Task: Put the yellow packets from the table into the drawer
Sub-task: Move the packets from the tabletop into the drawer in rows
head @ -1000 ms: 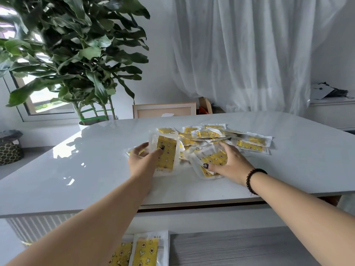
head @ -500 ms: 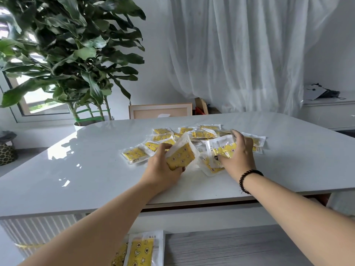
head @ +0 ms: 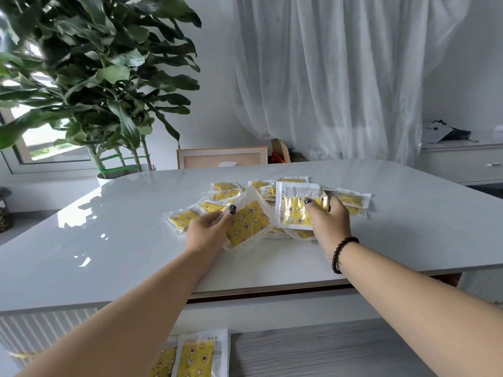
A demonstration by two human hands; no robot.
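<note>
Head view, left hand [head: 208,231] pinching packet [head: 249,224], right hand [head: 330,216] lifting another [head: 295,210]

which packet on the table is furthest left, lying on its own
The small yellow packet at the pile's left edge, flat on the table just left of the left hand, which holds a larger packet.

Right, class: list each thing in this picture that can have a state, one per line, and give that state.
left hand: grips a stack of yellow packets, lifted and tilted.
right hand: pinches a packet held upright.
pile of packets: loose and overlapping on the table.
drawer: open, with packets already in its left end.
curtain: drawn.
bracelet: worn on the right wrist.
</note>
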